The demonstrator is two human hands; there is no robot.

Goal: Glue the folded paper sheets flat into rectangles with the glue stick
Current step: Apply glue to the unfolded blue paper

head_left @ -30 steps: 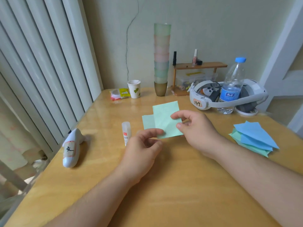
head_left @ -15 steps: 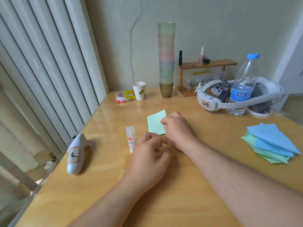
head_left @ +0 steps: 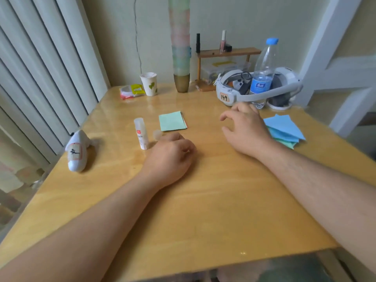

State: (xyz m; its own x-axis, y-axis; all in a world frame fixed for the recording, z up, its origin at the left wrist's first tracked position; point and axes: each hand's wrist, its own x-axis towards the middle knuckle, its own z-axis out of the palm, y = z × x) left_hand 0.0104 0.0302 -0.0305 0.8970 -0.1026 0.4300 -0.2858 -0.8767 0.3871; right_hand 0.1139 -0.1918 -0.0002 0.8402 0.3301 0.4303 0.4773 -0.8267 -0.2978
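Your two forearms reach in over the near edge of the glossy, honey-coloured wooden desk (head_left: 213, 210). Your left hand (head_left: 171, 157) rests on the wood with its fingers curled loosely under; whether anything sits inside them you cannot tell. Just beyond its knuckles lies a small clear cap (head_left: 157, 134), and beside that the glue stick (head_left: 140, 133) lies on the desk, white with a red label. Your right hand (head_left: 245, 127) hovers with fingers spread and relaxed, holding nothing, well apart from the left.

Between the hands and a little further back, the folded green paper rectangle (head_left: 172, 121) lies flat, with a pink edge showing along its right side. To the right of your right hand sits a loose stack of blue and green folded sheets (head_left: 284, 129). At the desk's left edge lies a white shark-shaped toy (head_left: 76, 151).

Along the far side stand a paper cup (head_left: 149, 83) beside a crumpled wrapper (head_left: 132, 91), a tall stack of pastel cups (head_left: 181, 47), a small wooden shelf (head_left: 227, 52) with cosmetics, a white headset (head_left: 258, 86) and a water bottle (head_left: 263, 72). Vertical blinds (head_left: 40, 68) fill the left; a pale green wall (head_left: 234, 17) stands behind.
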